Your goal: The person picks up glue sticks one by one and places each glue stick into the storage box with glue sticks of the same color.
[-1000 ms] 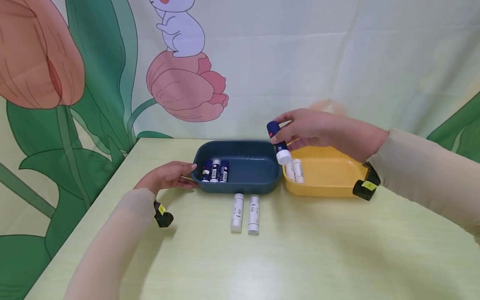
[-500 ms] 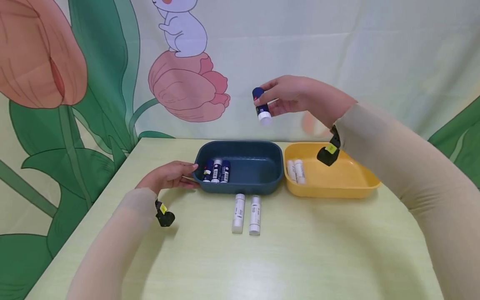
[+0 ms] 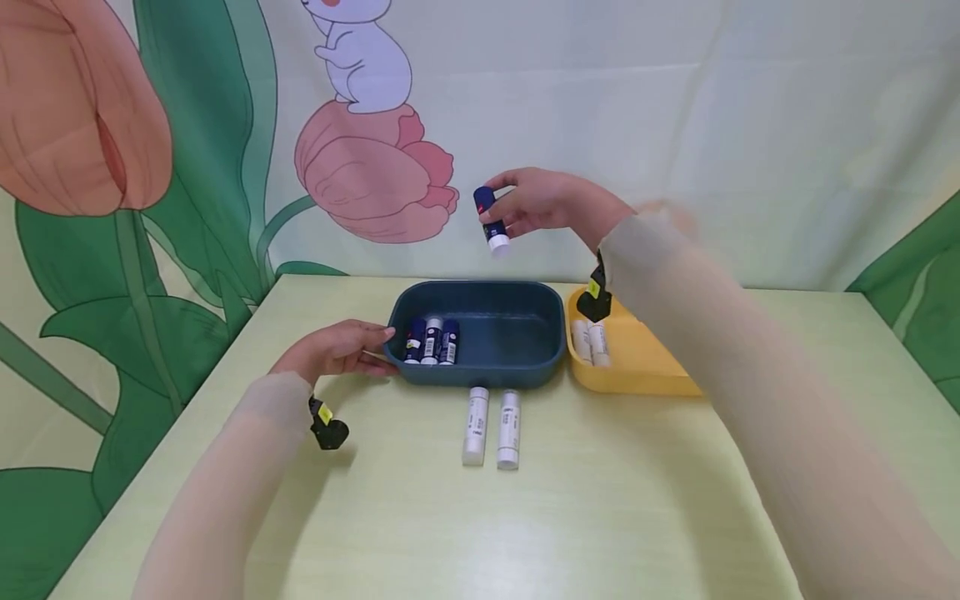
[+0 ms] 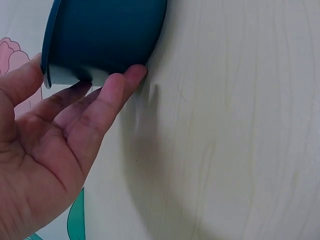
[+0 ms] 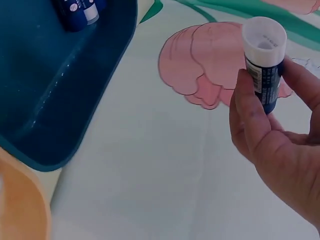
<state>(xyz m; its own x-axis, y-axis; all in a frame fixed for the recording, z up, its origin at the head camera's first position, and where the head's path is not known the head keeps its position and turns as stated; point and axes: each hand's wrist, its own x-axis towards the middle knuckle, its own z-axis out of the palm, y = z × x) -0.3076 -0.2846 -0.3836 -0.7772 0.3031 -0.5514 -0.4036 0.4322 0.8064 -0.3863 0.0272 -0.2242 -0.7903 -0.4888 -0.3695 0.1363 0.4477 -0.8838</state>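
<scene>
My right hand (image 3: pixel 536 200) holds a dark blue glue stick (image 3: pixel 491 218) between thumb and fingers, in the air above the back of the blue bin (image 3: pixel 517 375). Its white end points down in the head view; in the right wrist view that white end of the glue stick (image 5: pixel 265 42) faces the camera. At the bin's left end, my left hand (image 3: pixel 341 348) grips the edge, thumb at the rim and fingers against the outer wall, as the left wrist view shows on the bin (image 4: pixel 105 35). Several dark blue glue sticks (image 3: pixel 432 342) lie together inside the bin's left side.
To the right, a yellow bin (image 3: pixel 637 382) stands beside the blue one, partly behind my right sleeve, with white glue sticks (image 3: pixel 598 343) at its left end. Two white glue sticks (image 3: pixel 475 427) lie on the table (image 3: pixel 480 533) in front. A printed cloth (image 3: pixel 570 83) hangs behind.
My right hand has risen from the yellow bin's left edge and moved left with the dark blue glue stick, lately sinking slightly. The left hand stays at the blue bin.
</scene>
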